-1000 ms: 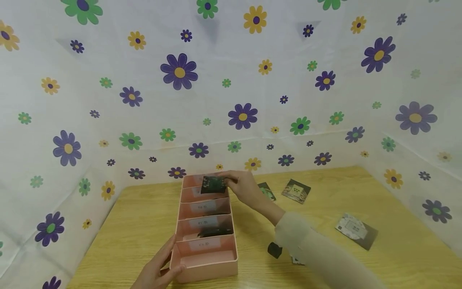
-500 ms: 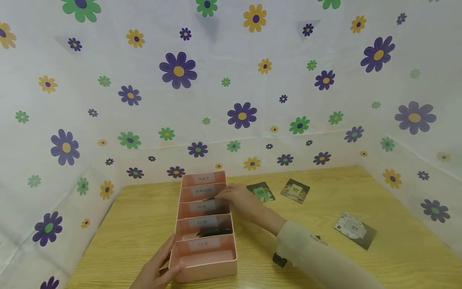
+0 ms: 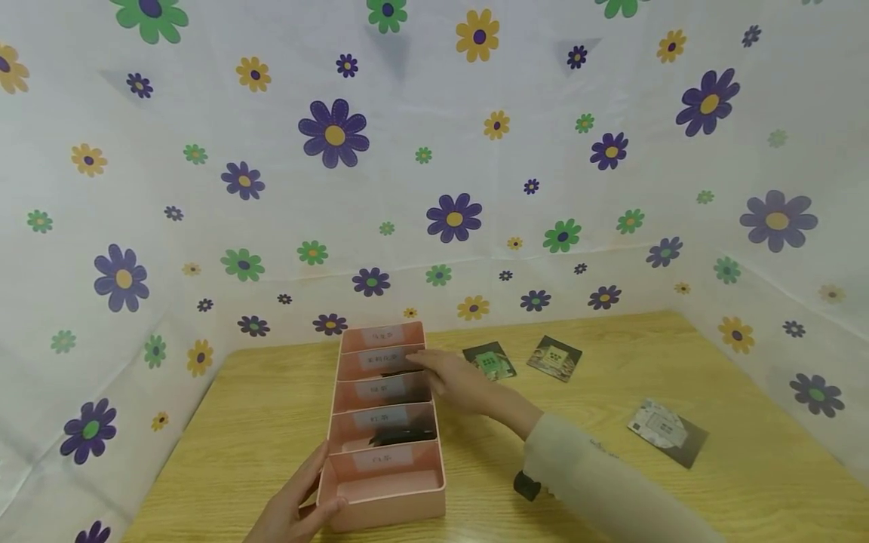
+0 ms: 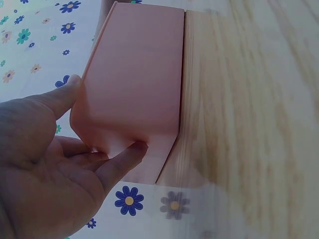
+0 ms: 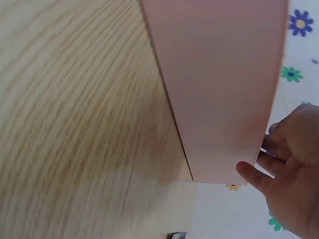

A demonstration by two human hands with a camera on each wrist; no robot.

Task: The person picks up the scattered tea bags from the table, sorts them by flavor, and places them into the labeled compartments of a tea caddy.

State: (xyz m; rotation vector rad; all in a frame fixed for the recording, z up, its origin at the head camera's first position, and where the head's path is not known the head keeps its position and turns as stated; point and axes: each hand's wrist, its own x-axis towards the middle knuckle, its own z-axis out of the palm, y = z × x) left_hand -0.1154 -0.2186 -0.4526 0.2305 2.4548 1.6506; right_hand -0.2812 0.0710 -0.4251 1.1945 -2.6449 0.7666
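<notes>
A long pink divided box (image 3: 387, 513) stands on the table, with a paper label on each compartment. My left hand (image 3: 292, 498) grips its near left corner, thumb and fingers on different faces; the left wrist view shows the fingers against the pink wall (image 4: 132, 69). Over the right rim, by the second compartment from the far end, is my right hand (image 3: 465, 385), fingers loosely extended with nothing held. In that compartment a dark sachet's edge (image 3: 400, 373) shows. Another black sachet (image 3: 403, 436) lies in the second-nearest compartment. The right wrist view shows the right hand (image 5: 291, 169) beside the rim.
On the wooden table (image 3: 557, 415), right of the box, lie a green-and-black sachet (image 3: 490, 362), a brown-and-black sachet (image 3: 555, 358) and a silver-grey sachet (image 3: 667, 432). A white flowered cloth (image 3: 407, 181) surrounds the table. A small black object (image 3: 526, 485) is at the right sleeve.
My right hand has put the dark sachet down into the second compartment from the far end, let go, and drawn slightly back right. My left hand stays on the box corner.
</notes>
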